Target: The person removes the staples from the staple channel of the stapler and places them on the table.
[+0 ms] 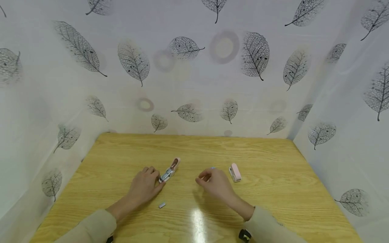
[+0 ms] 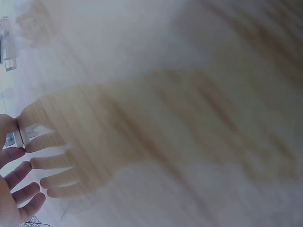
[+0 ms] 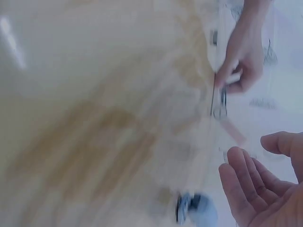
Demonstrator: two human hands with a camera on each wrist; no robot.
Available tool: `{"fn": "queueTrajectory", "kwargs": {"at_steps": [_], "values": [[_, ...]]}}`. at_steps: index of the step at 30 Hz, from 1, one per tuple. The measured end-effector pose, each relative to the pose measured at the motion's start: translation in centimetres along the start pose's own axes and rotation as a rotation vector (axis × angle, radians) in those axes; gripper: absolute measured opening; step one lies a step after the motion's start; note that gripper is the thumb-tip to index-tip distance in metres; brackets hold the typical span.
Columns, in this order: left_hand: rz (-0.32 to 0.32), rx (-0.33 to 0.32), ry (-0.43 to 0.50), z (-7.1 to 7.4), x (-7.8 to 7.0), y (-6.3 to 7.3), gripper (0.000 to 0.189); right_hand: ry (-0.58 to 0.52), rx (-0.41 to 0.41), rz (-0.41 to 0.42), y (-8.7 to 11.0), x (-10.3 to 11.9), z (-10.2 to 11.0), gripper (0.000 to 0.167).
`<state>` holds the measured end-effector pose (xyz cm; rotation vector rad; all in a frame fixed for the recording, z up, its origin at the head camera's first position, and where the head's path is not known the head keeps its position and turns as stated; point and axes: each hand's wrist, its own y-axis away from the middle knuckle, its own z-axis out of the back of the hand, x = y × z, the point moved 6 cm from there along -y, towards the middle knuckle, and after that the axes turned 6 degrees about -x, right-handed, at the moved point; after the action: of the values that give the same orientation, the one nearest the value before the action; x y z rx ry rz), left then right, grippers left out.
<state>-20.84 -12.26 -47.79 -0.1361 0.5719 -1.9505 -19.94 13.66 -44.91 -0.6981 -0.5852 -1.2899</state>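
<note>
My left hand pinches the near end of a small stapler between thumb and index finger. The stapler is swung open: its pink top is tilted back from the metal magazine. In the left wrist view the other fingers of the left hand are spread apart. My right hand hovers over the table, right of the stapler, fingers loosely bent. The right wrist view shows nothing in the right hand. A short grey strip of staples lies near the left wrist.
Right of my right hand stands a small pink-and-white object, its kind unclear. A blue thing is mostly hidden behind the right hand; in the right wrist view it is blurred. Leaf-patterned cloth walls the wooden table at the back and sides.
</note>
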Motion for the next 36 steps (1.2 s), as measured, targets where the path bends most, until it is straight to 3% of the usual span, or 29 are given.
{"fn": "queueTrajectory", "kwargs": {"at_steps": [9,17,28,36], "values": [[-0.009,-0.009,-0.006,0.1,0.0,0.0,0.029,0.260,-0.180,0.051,-0.9,-1.1,3.7,0.022],[-0.010,0.009,-0.025,0.0,0.0,0.0,0.029,0.417,-0.168,0.018,-1.2,-2.9,3.9,0.032],[0.002,-0.003,0.014,0.0,0.2,0.1,0.029,0.434,-0.141,0.038,-1.4,-3.5,3.1,0.032],[0.083,0.025,0.049,0.7,0.6,0.1,0.036,0.333,-0.056,0.021,-1.6,-3.6,2.6,0.029]]}}
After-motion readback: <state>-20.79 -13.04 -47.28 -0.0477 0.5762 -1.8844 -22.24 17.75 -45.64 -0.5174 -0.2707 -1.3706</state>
